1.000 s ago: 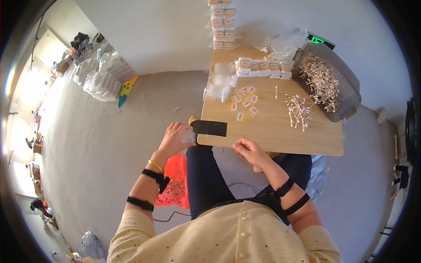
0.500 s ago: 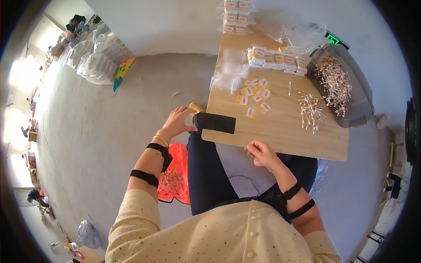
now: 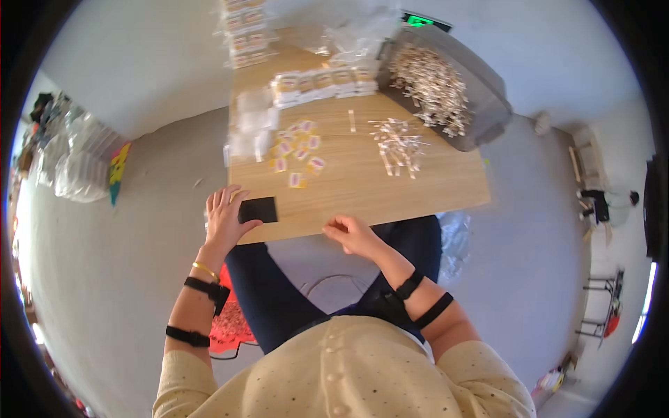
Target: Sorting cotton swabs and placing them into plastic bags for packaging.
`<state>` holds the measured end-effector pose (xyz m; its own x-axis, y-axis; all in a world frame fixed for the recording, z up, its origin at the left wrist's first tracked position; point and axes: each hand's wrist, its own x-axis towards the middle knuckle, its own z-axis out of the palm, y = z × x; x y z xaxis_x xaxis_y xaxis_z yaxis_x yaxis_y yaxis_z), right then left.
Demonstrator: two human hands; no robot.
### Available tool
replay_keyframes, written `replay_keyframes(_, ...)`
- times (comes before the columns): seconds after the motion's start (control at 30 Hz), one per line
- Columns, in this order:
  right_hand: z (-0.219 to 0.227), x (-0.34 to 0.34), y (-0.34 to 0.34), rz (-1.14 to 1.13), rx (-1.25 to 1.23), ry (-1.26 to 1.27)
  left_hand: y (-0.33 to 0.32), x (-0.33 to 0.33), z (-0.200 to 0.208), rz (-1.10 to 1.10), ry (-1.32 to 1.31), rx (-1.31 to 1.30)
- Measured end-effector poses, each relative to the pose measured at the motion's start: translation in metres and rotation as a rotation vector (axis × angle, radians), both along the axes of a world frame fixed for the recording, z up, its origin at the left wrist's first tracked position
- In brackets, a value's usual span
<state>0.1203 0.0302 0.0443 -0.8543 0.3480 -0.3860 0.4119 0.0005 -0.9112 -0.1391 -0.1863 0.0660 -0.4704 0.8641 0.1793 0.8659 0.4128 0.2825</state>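
Note:
At the table's front left corner, my left hand (image 3: 225, 217) is closed around the end of a flat black rectangular object (image 3: 260, 210). Its thumb lies on the near side and its fingers on the far side. The covered end is hidden. My right hand (image 3: 352, 235) hovers by the front edge with curled fingers, and nothing shows in them. Small yellow-and-white cards (image 3: 297, 180) are scattered beyond the black object. To their right sits a loose pile of cotton swabs (image 3: 398, 148), and a single cotton swab (image 3: 352, 120) lies apart.
A grey plastic bin (image 3: 488, 104) full of swabs tilts at the table's right. Packed swab packets (image 3: 324, 85) line the back, beside clear plastic bags (image 3: 252, 125). More packets (image 3: 245, 35) are stacked at the far left. A red bag (image 3: 226, 310) lies below, left of my legs.
The whole view has swung, so the table sits further left. My left hand has come further over the black object, and less of it shows. My right hand stays curled near the front edge.

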Motion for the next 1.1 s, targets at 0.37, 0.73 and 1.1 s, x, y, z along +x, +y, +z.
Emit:
replay_keyframes(0.37, -0.013, 0.035, 0.139, -0.414, 1.023, -0.036, 0.124, 0.153, -0.018, -0.351, -0.349, 0.123)
replay_keyframes(0.73, -0.049, -0.008, 0.141, -0.370, 1.169, -0.141, 0.152, 0.165, -0.016, -0.299, -0.412, 0.027)
replay_keyframes(1.1, -0.027, 0.069, 0.128, -0.223, 0.941, 0.151, 0.185, 0.161, -0.056, -0.380, -0.005, -0.151)
